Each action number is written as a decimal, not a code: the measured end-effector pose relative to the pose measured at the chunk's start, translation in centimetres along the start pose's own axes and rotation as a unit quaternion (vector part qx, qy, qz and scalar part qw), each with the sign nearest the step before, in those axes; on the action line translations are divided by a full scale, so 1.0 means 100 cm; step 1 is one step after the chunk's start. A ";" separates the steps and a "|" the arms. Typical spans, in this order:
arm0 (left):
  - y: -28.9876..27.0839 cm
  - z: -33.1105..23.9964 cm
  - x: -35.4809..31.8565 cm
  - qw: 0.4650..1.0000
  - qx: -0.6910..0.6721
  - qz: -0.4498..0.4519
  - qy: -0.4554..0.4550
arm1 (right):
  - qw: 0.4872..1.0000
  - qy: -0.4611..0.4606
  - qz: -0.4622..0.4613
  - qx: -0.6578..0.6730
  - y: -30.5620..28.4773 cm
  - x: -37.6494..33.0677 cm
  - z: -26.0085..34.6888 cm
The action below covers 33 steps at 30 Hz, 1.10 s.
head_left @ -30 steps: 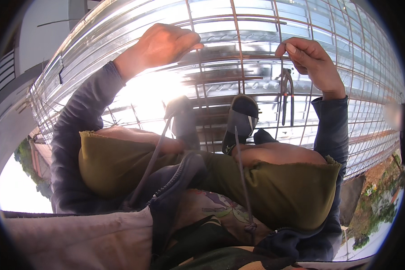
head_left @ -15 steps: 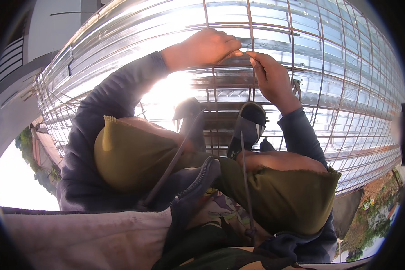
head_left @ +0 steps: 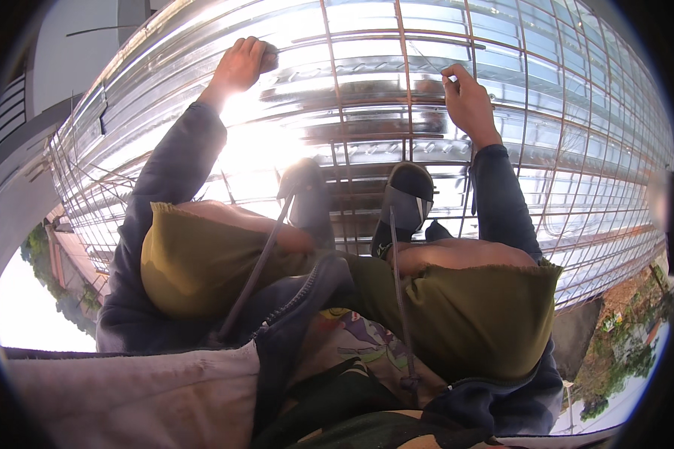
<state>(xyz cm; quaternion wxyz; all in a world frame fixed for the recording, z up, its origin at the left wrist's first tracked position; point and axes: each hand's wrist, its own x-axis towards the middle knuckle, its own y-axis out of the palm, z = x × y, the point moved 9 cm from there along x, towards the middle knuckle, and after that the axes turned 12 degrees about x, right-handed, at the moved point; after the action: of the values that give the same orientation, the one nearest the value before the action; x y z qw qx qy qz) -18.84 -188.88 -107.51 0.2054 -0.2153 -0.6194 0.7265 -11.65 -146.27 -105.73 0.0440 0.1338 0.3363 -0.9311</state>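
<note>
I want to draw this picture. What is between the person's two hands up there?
In the head view, between the left hand and the right hand there are only rusty mesh bars crossing over shiny ribbed metal decking.

The rebar mesh (head_left: 404, 97) is rust-brown, a grid of thin bars over shiny silver corrugated metal decking (head_left: 577, 150) striped with bright glare. The jacket sleeves (head_left: 180, 172) are dark navy blue; the shorts (head_left: 472, 322) are olive green with frayed hems. The sandals (head_left: 404, 198) are black with grey straps. A printed shirt (head_left: 359, 340) shows purple, yellow and green patches, beside a pale grey-pink cloth (head_left: 127, 396) with faint stains
</note>
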 end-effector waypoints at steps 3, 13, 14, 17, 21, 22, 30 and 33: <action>0.005 0.006 -0.004 1.000 -0.004 -0.028 0.009 | 0.999 -0.031 0.007 -0.027 0.009 0.006 0.000; 0.001 0.000 0.003 0.999 0.002 0.019 0.041 | 0.985 -0.062 0.001 -0.164 0.014 0.008 0.011; -0.001 0.000 0.004 0.999 -0.005 0.021 0.036 | 0.982 -0.072 0.006 -0.172 0.014 0.009 0.015; -0.003 -0.001 0.005 0.998 -0.022 0.035 0.036 | 0.977 -0.082 0.016 -0.194 0.008 0.011 0.024; 0.000 0.007 0.012 0.996 -0.040 0.055 0.055 | 0.975 -0.130 0.002 -0.178 0.014 0.020 0.029; 0.002 0.009 0.011 0.996 -0.046 0.057 0.054 | 0.976 -0.108 0.006 -0.187 0.017 0.027 0.024; -0.011 0.000 0.016 0.992 -0.091 0.056 0.060 | 0.992 -0.044 0.023 -0.116 0.038 0.025 0.000; -0.013 -0.001 0.013 0.994 -0.087 0.051 0.041 | 0.989 -0.042 0.028 -0.137 0.041 0.030 0.007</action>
<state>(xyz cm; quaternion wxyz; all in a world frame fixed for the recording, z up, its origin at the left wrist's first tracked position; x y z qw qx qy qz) -19.79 -187.88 -106.35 0.1733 -0.2932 -0.6595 0.6701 -13.96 -149.85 -108.58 0.1024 0.0965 0.4548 -0.8794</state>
